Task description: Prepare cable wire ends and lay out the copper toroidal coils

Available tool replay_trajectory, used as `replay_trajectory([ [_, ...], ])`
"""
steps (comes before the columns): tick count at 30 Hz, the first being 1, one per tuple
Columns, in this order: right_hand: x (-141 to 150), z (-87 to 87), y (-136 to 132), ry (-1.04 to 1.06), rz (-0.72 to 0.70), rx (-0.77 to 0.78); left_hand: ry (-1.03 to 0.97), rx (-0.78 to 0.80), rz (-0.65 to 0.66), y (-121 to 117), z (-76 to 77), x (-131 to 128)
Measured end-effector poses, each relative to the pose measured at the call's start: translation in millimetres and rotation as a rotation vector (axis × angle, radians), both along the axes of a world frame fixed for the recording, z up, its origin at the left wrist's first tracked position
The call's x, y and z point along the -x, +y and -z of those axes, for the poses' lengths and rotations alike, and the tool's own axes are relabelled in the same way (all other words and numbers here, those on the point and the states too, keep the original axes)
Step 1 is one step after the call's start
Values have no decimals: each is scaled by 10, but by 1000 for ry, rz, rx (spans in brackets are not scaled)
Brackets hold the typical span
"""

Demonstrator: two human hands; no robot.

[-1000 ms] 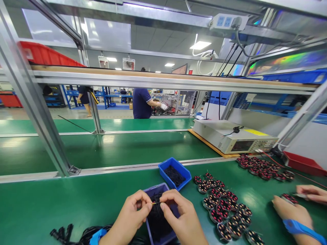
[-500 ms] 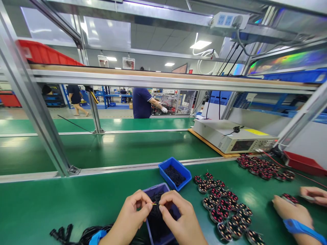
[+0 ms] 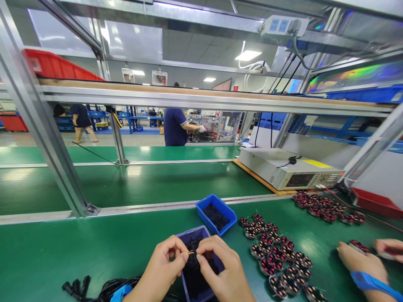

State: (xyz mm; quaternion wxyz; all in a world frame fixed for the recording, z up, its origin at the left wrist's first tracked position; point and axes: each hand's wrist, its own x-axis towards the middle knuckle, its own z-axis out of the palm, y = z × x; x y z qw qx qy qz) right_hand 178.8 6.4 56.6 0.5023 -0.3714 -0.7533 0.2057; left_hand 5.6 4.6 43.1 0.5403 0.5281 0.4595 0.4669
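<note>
My left hand [image 3: 165,264] pinches a thin wire [image 3: 190,253] with yellow and red showing at its end, thumb against forefinger. Facing it, my right hand [image 3: 223,268] is closed in a pinch at the wire's tip on a tiny dark piece, mostly hidden by the fingers. Both hands are over a purple-blue bin [image 3: 192,230] of thin black pieces. Just behind stands a blue bin [image 3: 232,221] with more small black pieces. Black cables [image 3: 107,289] with thick connector ends lie beside my left wrist, which wears a blue band.
Several round copper-and-red wound coils [image 3: 277,253] lie to the right, more farther back. At far right a co-worker's hand [image 3: 362,262] with a blue wristband is by a coil. A bench instrument [image 3: 289,170] and a red tray [image 3: 376,203] stand behind; a metal frame post [image 3: 53,126] rises left.
My hands keep nearly the same pinch over the bin, with slightly more of the yellow wire showing. In the background a walking person has moved left.
</note>
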Motion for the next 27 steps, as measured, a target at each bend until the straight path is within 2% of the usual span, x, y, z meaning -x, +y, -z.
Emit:
replay_trajectory([
  [4,5,-3,13,10,-17,-9,-21,-13,-2,-10,40,10],
  [10,25,-49,-28,-47,0,111,-80,1,48,-29,28,19],
  [16,-19,13,39,77,41,67,-50,31,25,-5,2,29],
  [23,-49,49,40,106,21,62,-51,22,35,-10,19,16],
  [27,-57,9,8,72,21,132,-54,23,38,-13,24,18],
])
